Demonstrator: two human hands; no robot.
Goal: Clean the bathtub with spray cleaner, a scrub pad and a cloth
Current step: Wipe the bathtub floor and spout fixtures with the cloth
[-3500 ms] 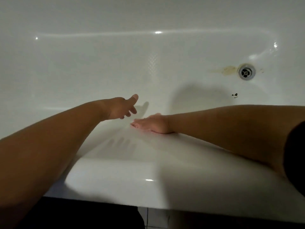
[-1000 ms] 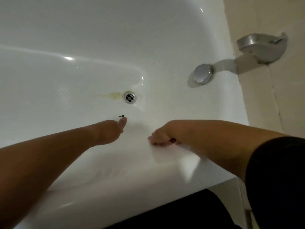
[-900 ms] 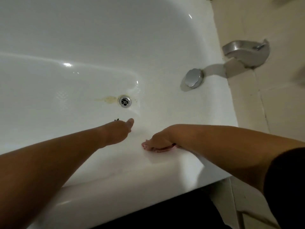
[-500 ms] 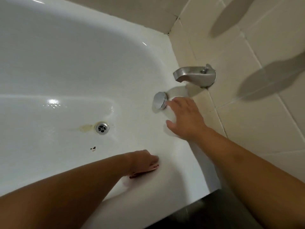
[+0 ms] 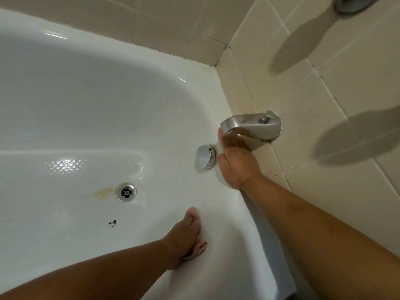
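The white bathtub [image 5: 86, 94] fills most of the view, with a tiled wall [image 5: 324, 191] at its end on the right. The right hand [image 5: 237, 163] lies flat on the end wall of the tub, just beside the round metal knob [image 5: 204, 156]. Its fingers [image 5: 229, 139] are straight and close together, and their tips are right under the mouth of the spout [image 5: 253, 124]. Something white may be under this hand, but it is white on white, so I cannot tell if it is the cloth. The left hand [image 5: 184, 237] rests on the near inside wall of the tub, thumb pointing away from the person. Its other fingers are tucked under it, so I cannot tell if they are curled round anything. A small pink bit [image 5: 199, 249] peeks out there; it may be the scrub pad or just fingertips. No spray bottle shows. The dirty spots are on the tub floor. A yellow stain [image 5: 104, 193] touches the drain [image 5: 126, 192] and stretches sideways away from it, to the left. A dark speck [image 5: 112, 223] lies nearer the person. Both spots lie to the left of the left hand and well apart from the right hand. So I think the left hand is the one to reach them, rubbing along the long way of the stain.
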